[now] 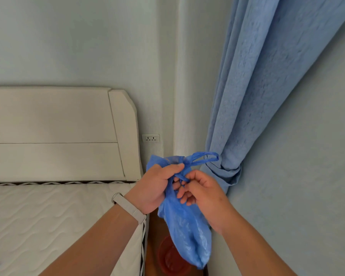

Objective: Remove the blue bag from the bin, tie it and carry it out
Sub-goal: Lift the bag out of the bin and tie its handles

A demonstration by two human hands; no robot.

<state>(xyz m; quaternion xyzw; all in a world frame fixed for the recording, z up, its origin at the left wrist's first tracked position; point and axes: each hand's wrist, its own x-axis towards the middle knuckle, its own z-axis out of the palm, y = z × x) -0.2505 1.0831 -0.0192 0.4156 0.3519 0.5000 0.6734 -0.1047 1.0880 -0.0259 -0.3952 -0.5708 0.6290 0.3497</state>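
Observation:
The blue bag (187, 232) hangs in the air in front of me, out of the red bin (171, 257), which stands on the floor below it. My left hand (157, 186) grips the gathered top of the bag, with one handle loop sticking out to the upper right. My right hand (203, 194) pinches a twisted strand of the bag's handle between its fingers, close against the left hand. The bag's lower part dangles slack over the bin and hides part of it.
A bed with a white mattress (48, 226) and a cream headboard (58, 134) fills the left side. A blue curtain (257, 96) hangs tied back at the right, by the wall corner. A wall socket (150, 138) sits beside the headboard. The bin stands in a narrow floor gap.

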